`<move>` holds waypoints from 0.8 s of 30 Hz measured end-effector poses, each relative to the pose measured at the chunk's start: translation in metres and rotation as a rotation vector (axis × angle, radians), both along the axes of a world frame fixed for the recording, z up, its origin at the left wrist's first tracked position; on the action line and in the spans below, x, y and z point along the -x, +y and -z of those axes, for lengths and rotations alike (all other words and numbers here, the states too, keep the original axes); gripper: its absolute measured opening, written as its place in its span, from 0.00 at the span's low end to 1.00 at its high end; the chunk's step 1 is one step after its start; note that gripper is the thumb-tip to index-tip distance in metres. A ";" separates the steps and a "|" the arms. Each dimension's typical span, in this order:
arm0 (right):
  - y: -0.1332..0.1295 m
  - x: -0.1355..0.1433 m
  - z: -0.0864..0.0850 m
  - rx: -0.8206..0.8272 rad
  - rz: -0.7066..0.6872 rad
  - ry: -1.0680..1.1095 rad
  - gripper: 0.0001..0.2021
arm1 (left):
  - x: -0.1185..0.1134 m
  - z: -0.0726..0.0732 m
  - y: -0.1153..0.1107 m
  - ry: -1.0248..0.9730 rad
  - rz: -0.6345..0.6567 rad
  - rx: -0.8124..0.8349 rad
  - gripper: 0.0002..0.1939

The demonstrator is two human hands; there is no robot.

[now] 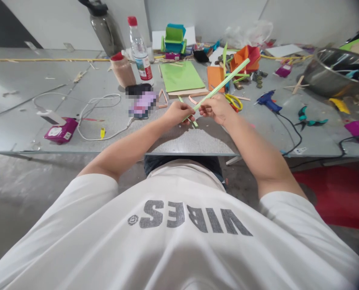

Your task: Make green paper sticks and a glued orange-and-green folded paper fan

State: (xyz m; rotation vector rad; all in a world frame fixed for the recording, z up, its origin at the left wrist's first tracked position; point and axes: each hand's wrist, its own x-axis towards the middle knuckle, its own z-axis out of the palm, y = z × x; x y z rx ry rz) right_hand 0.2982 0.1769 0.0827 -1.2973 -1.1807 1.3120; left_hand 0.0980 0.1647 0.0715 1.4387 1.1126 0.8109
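A long, narrow light green paper strip (227, 79) slants up to the right between my two hands. Its lower end is pinched by the fingers of my left hand (181, 112). My right hand (214, 108) has its fingers curled round the strip just beside the left one. Below my left fingers a short green end (195, 124) sticks out; whether it belongs to the same strip is hidden. Behind my hands lies a green sheet (182, 76). Scissors with yellow handles (235, 101) rest just beyond my right hand.
On the right are a blue glue gun (269, 100), pliers (310, 119) and a metal bowl (324, 76). Orange folded paper (245, 59) stands at the back. A water bottle (140, 52), a phone (143, 104) and a white cable (91, 105) are to the left.
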 end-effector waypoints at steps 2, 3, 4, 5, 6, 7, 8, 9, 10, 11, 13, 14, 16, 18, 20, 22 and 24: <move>0.000 0.001 0.000 -0.003 0.040 -0.003 0.11 | 0.000 0.002 0.002 -0.035 -0.005 -0.006 0.10; 0.001 0.001 0.000 -0.005 0.070 -0.005 0.12 | 0.000 0.003 0.002 -0.054 -0.005 -0.020 0.06; 0.002 0.001 0.000 -0.006 0.104 -0.006 0.12 | 0.000 0.005 0.003 -0.068 -0.004 -0.040 0.06; 0.004 0.000 -0.001 -0.007 0.134 -0.003 0.12 | -0.001 0.006 0.004 -0.075 -0.007 -0.065 0.09; 0.005 -0.001 -0.001 -0.008 0.157 0.005 0.12 | -0.001 0.007 0.005 -0.075 -0.010 -0.091 0.12; 0.007 -0.003 -0.001 -0.009 0.175 0.016 0.12 | -0.001 0.008 0.006 -0.070 -0.019 -0.114 0.13; 0.009 -0.005 0.000 -0.012 0.187 0.031 0.12 | -0.002 0.009 0.007 -0.065 -0.031 -0.130 0.11; 0.011 -0.007 0.000 -0.014 0.192 0.046 0.11 | -0.002 0.010 0.008 -0.062 -0.044 -0.136 0.09; 0.013 -0.008 0.001 -0.018 0.193 0.064 0.11 | -0.002 0.010 0.008 -0.060 -0.059 -0.133 0.08; 0.015 -0.010 0.001 -0.025 0.192 0.082 0.10 | -0.002 0.010 0.009 -0.059 -0.075 -0.125 0.08; 0.017 -0.011 0.003 -0.049 0.182 0.111 0.10 | -0.002 0.009 0.010 -0.069 -0.111 -0.102 0.09; 0.018 -0.012 0.004 -0.063 0.178 0.119 0.10 | -0.002 0.008 0.010 -0.079 -0.128 -0.093 0.09; 0.019 -0.012 0.005 -0.080 0.182 0.125 0.11 | -0.003 0.006 0.010 -0.099 -0.160 -0.083 0.09; 0.019 -0.013 0.004 -0.086 0.198 0.129 0.13 | -0.003 0.005 0.010 -0.115 -0.171 -0.074 0.09; 0.019 -0.013 0.003 -0.089 0.211 0.132 0.13 | -0.003 0.005 0.011 -0.131 -0.168 -0.065 0.10; 0.020 -0.015 0.002 -0.095 0.218 0.116 0.14 | -0.003 0.006 0.012 -0.136 -0.156 -0.059 0.11; 0.022 -0.017 0.002 -0.111 0.218 0.085 0.18 | -0.003 0.007 0.013 -0.130 -0.144 -0.055 0.11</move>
